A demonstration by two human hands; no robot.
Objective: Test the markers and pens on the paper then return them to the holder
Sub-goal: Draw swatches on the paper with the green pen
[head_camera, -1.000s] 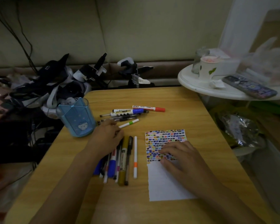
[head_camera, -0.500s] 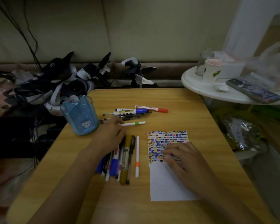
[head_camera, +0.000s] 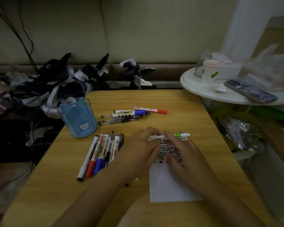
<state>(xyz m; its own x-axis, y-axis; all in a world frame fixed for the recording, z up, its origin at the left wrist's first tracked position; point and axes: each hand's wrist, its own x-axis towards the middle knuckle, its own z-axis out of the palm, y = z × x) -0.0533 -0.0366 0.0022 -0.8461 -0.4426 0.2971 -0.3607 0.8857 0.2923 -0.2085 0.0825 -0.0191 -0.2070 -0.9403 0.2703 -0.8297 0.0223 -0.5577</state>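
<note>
Both hands meet over the top edge of the paper. Left hand and right hand each pinch one end of a white pen with a green band, held level just above the coloured swatches. Likely reason: pulling the cap off before trying it on the paper. Which end is the cap is blurred; cannot tell.

Paper lies flat on the surface, upper part packed with colour marks, lower part blank. Room left for more tests.

Holder, blue and see-through, stands upright near the surface's far left edge; it looks to hold no pens. So nothing seems returned yet.

Counts, as far as the dim light allows:
- near group, just left of the left hand, lying side by side with tips toward the holder: about six showing, more possibly hidden under the wrist.
- far group, beyond the hands: a red-capped marker, a blue-capped marker, and some three or four thin dark pens; exact number unclear.
- one pen in hand.

Two separate groups suggest sorting, tested from untested; which is which cannot be told.

Off to the right, a round white table carries a cup and a phone.
</note>
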